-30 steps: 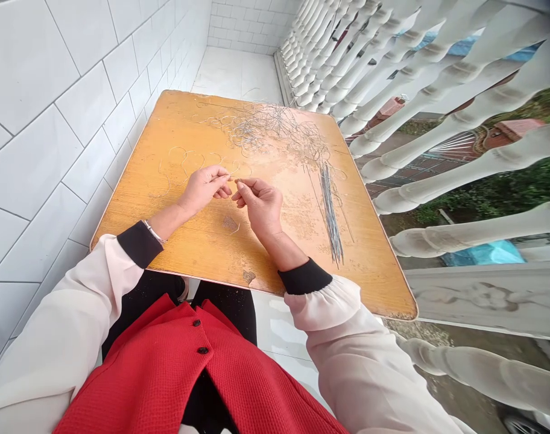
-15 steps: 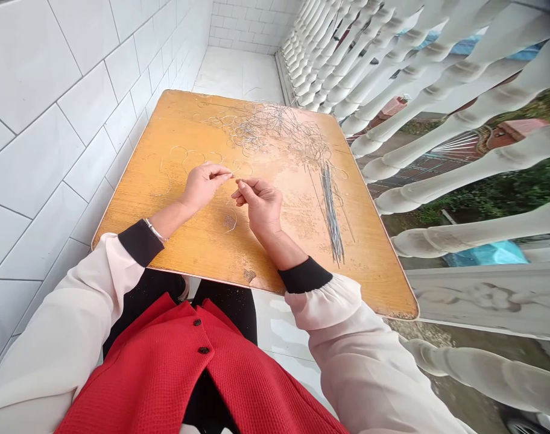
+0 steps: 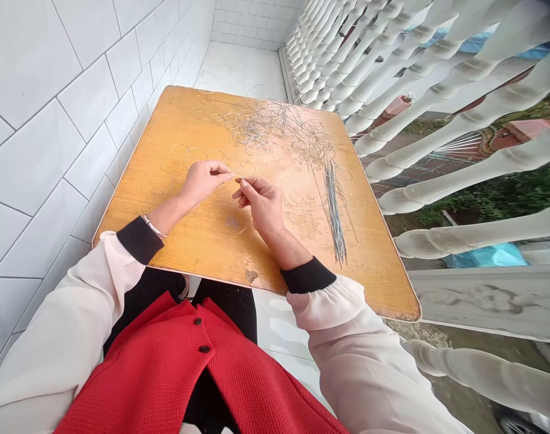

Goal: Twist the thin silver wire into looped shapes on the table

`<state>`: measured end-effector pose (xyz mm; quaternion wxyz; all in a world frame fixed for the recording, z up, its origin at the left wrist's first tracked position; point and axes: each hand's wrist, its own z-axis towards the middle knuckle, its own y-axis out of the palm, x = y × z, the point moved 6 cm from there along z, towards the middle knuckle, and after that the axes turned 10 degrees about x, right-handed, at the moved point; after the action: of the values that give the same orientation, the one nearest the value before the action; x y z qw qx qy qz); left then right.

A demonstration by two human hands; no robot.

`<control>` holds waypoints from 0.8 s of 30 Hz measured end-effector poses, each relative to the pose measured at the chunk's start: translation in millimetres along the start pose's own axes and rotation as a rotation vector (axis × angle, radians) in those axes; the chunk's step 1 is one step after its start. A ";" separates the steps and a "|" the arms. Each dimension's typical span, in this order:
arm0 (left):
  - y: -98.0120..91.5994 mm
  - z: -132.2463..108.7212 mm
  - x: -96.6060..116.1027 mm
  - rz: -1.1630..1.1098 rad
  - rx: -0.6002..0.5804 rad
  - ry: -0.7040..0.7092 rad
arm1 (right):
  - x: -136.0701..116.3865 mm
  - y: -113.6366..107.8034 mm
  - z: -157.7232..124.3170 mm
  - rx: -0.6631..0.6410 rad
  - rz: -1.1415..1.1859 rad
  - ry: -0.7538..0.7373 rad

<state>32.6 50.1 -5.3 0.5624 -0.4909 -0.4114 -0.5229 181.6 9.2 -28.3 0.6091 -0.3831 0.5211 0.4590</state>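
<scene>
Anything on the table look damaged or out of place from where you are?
Two spots on the wooden table top look damaged: a chipped patch by the near edge and a rough patch nearer the middle. The wire tangle also sprawls messily beside the tidier straight wire bundle.
</scene>
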 end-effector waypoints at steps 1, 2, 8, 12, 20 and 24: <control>-2.0 -0.7 1.7 -0.005 0.006 -0.020 | 0.3 0.2 0.0 -0.006 0.003 0.018; -4.3 -1.4 3.0 -0.013 0.017 -0.042 | 1.1 0.0 0.2 -0.006 0.004 0.042; -11.1 -6.1 0.9 -0.059 0.006 -0.158 | 4.1 -7.6 3.2 0.101 -0.019 0.128; -3.0 -12.0 1.3 -0.060 -0.099 -0.164 | 5.1 -9.7 4.4 0.149 -0.073 0.132; -0.1 -12.4 -1.0 -0.055 -0.107 -0.199 | 10.3 -6.6 7.8 0.075 -0.169 0.054; 0.0 -11.9 -1.7 -0.031 -0.137 -0.181 | -1.1 -6.8 7.1 0.060 -0.354 -0.204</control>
<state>31.8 38.7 -9.1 0.4798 -0.5672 -0.4314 -0.5119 190.1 13.8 -26.2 0.7409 -0.4020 0.3947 0.3657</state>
